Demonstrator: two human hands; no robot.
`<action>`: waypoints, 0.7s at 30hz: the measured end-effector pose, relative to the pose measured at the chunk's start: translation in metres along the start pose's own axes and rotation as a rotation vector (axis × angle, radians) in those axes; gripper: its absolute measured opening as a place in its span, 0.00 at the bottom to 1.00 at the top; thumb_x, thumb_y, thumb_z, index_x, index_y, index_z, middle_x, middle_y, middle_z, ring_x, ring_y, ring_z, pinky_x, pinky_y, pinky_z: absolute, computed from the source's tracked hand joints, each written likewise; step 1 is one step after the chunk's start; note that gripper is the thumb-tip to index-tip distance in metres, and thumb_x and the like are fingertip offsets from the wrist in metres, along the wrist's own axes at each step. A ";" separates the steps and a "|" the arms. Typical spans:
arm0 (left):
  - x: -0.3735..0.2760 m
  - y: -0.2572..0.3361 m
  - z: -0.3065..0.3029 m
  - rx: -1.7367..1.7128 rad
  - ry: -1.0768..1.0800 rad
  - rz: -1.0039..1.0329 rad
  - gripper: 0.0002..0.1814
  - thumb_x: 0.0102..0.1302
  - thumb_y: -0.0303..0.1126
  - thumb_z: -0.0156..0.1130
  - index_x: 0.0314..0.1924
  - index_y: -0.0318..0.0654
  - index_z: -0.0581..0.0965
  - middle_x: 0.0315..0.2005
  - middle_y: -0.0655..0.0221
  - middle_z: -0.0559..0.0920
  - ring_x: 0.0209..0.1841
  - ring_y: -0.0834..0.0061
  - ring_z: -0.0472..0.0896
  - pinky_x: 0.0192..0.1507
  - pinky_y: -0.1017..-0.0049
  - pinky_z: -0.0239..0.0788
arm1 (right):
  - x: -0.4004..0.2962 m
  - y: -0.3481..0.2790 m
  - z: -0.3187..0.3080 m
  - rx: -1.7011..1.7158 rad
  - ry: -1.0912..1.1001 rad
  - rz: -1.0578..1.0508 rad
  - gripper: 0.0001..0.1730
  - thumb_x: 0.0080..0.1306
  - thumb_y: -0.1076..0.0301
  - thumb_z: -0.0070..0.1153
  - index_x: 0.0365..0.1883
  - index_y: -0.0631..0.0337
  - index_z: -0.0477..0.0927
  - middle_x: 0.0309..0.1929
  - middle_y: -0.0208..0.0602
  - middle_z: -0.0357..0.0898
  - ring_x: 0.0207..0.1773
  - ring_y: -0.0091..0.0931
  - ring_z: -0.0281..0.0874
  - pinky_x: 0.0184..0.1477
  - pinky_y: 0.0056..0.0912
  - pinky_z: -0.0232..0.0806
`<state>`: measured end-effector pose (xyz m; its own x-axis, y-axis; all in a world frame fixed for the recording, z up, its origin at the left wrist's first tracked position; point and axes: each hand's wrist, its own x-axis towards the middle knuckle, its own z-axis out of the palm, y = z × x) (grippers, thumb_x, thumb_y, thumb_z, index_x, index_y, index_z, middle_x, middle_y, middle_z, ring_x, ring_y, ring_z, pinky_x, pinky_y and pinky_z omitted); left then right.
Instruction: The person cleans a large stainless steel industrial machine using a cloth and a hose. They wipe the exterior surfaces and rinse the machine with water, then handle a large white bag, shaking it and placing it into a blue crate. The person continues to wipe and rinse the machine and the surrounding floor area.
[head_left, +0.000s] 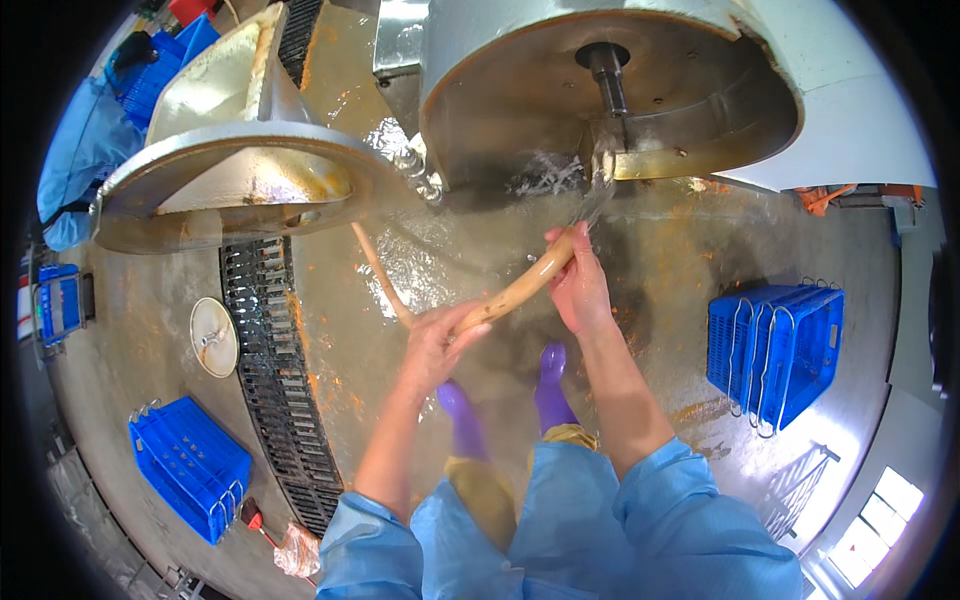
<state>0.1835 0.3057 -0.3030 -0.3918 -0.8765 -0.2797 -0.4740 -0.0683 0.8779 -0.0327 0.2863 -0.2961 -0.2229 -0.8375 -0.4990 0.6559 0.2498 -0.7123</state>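
A tan flexible hose (517, 294) runs between my two hands in front of me. My right hand (581, 285) grips it close to its outlet, and water (598, 187) streams out towards the open metal drum (480, 127). My left hand (442, 334) is closed around the hose farther back, and a thinner-looking stretch of it trails away up and left. Inside the drum, a dark shaft (609, 82) stands out from the back wall. The drum's lower wall is wet, with water splashing on it.
A round metal lid with a hopper (247, 142) stands left of the drum. A slatted floor drain (274, 337) crosses the wet floor. Blue crates stand at right (776, 352) and lower left (191, 465). A round disc (214, 337) lies beside the drain. Another person's blue sleeve (86, 150) shows at upper left.
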 end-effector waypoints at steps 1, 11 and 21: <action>0.005 0.007 0.002 0.049 -0.024 -0.005 0.20 0.59 0.44 0.64 0.49 0.44 0.79 0.32 0.64 0.81 0.37 0.63 0.76 0.43 0.66 0.67 | 0.001 -0.004 -0.003 -0.019 0.004 -0.009 0.27 0.72 0.43 0.38 0.45 0.60 0.73 0.29 0.20 0.63 0.29 0.14 0.56 0.33 0.19 0.53; 0.004 0.012 0.010 0.073 0.038 -0.267 0.26 0.58 0.52 0.65 0.45 0.36 0.78 0.28 0.62 0.81 0.32 0.74 0.78 0.38 0.73 0.70 | -0.006 -0.032 0.017 0.203 0.054 0.303 0.32 0.68 0.45 0.46 0.56 0.66 0.69 0.22 0.20 0.54 0.23 0.16 0.50 0.25 0.21 0.50; -0.066 -0.023 -0.044 0.312 0.076 -0.256 0.32 0.59 0.61 0.57 0.46 0.37 0.77 0.32 0.53 0.81 0.40 0.56 0.81 0.45 0.61 0.71 | -0.087 -0.042 0.074 0.019 -0.400 0.239 0.26 0.68 0.74 0.49 0.64 0.60 0.63 0.53 0.36 0.73 0.54 0.26 0.73 0.57 0.31 0.69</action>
<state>0.2546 0.3439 -0.2875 -0.1761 -0.8833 -0.4346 -0.7698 -0.1516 0.6200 0.0126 0.3127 -0.1867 0.2292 -0.8801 -0.4158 0.6690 0.4527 -0.5895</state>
